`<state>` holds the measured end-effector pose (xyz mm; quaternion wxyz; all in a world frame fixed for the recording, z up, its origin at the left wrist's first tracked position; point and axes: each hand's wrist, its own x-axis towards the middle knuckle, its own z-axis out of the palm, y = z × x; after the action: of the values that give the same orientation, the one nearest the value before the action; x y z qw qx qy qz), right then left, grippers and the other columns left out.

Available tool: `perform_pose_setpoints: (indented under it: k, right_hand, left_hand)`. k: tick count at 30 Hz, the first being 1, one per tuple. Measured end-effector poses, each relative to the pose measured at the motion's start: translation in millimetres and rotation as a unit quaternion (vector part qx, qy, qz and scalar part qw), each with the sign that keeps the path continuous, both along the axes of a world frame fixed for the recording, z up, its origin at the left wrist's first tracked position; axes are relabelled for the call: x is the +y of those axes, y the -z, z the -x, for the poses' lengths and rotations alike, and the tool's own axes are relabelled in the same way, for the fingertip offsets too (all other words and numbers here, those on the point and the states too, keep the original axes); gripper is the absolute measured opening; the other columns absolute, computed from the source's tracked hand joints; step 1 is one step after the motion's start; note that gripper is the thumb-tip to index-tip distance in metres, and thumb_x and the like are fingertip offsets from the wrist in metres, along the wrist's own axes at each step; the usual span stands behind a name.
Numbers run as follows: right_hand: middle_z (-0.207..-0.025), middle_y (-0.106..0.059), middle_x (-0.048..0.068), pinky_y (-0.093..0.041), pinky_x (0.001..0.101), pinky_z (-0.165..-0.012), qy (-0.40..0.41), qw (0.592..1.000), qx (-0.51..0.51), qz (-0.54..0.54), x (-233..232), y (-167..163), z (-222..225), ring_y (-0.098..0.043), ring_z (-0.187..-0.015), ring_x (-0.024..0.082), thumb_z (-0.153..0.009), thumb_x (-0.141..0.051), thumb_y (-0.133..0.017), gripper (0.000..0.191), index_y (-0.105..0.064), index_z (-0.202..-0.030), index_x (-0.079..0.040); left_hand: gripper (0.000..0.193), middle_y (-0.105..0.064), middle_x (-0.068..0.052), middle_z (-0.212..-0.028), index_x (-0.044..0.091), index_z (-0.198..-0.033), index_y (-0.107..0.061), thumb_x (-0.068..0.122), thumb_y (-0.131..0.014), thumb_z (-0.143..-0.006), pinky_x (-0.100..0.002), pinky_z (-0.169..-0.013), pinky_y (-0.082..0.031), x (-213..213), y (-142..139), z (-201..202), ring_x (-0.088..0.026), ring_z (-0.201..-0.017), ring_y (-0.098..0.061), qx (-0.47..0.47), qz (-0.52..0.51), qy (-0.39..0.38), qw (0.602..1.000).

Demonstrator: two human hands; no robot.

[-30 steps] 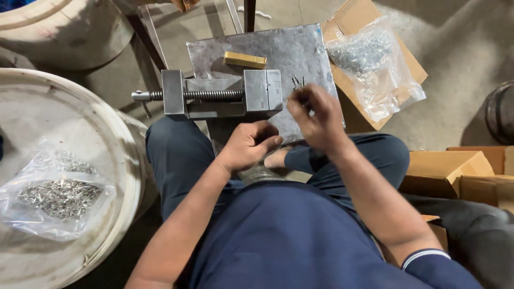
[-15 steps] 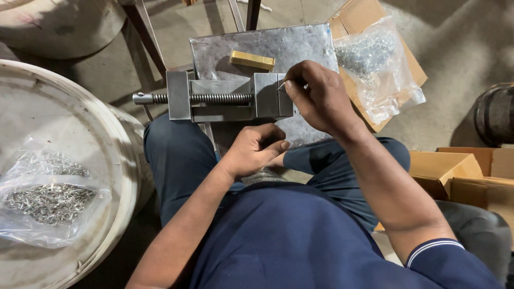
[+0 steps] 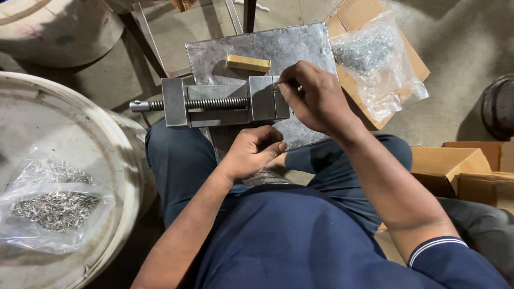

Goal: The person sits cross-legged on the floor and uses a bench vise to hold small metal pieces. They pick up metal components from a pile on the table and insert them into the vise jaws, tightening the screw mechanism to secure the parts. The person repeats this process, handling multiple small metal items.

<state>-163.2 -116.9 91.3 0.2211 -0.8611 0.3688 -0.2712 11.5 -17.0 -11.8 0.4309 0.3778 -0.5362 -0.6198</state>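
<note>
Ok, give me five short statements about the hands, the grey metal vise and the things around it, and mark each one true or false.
1. The right hand is at the jaw end of the grey metal vise, pinching a small thin metal piece. True.
2. The left hand grips the vise's screw. False: it rests in the lap, below the vise and apart from it.
3. The small brass-coloured rectangular block lies on the grey metal plate behind the vise. True.
4. The clear plastic bag of small metal parts at the person's left sits in a cardboard box. False: it lies on a big white round drum.
5. The vise stands upright on the floor. False: it lies across the plate over the person's lap.
</note>
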Motion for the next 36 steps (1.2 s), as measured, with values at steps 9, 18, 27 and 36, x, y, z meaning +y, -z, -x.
perform_pose_setpoints:
  k: [9,18,27,36]
  right_hand:
    - [-0.092,-0.066,0.012,-0.055,0.0360,-0.069,0.010,0.999,0.037,0.029,1.3,-0.3,-3.8,-0.070,-0.079,0.028,-0.098,-0.007,-0.072,0.009,-0.069,-0.105,-0.002]
    - [-0.094,-0.070,0.009,-0.054,0.0289,-0.068,0.156,0.981,-0.067,-0.090,20.5,46.2,69.4,-0.069,-0.079,0.021,-0.100,-0.002,-0.071,0.009,-0.072,-0.109,-0.002]
    - [-0.097,-0.069,0.010,-0.054,0.0337,-0.070,0.164,0.986,0.017,-0.036,52.6,74.4,97.4,-0.069,-0.080,0.025,-0.091,-0.003,-0.071,0.015,-0.074,-0.105,-0.005]
    - [-0.095,-0.069,0.010,-0.056,0.0369,-0.072,0.141,0.989,0.013,-0.050,37.7,59.7,87.7,-0.071,-0.082,0.029,-0.095,-0.004,-0.068,0.018,-0.073,-0.112,-0.007]
  left_hand:
    - [0.022,-0.068,0.000,-0.081,0.001,-0.098,-0.070,0.022,-0.074,-0.096,-0.025,-0.067,-0.051,0.2,-1.8,-0.9,-0.005,-0.074,-0.057,-0.021,0.001,-0.007,1.000]
    - [0.016,-0.067,0.000,-0.080,0.002,-0.101,-0.070,0.016,-0.074,-0.095,-0.024,-0.063,-0.049,1.5,-1.0,1.5,-0.005,-0.071,-0.057,-0.053,0.050,-0.024,0.997]
    - [0.016,-0.066,-0.001,-0.078,0.002,-0.099,-0.070,0.017,-0.075,-0.096,-0.024,-0.062,-0.048,2.0,-8.4,4.8,-0.006,-0.069,-0.056,-0.083,0.060,-0.017,0.995]
    - [0.015,-0.068,-0.002,-0.082,0.002,-0.101,-0.069,0.016,-0.074,-0.097,-0.023,-0.067,-0.050,1.6,-8.9,6.4,-0.006,-0.073,-0.060,-0.083,0.086,-0.023,0.993]
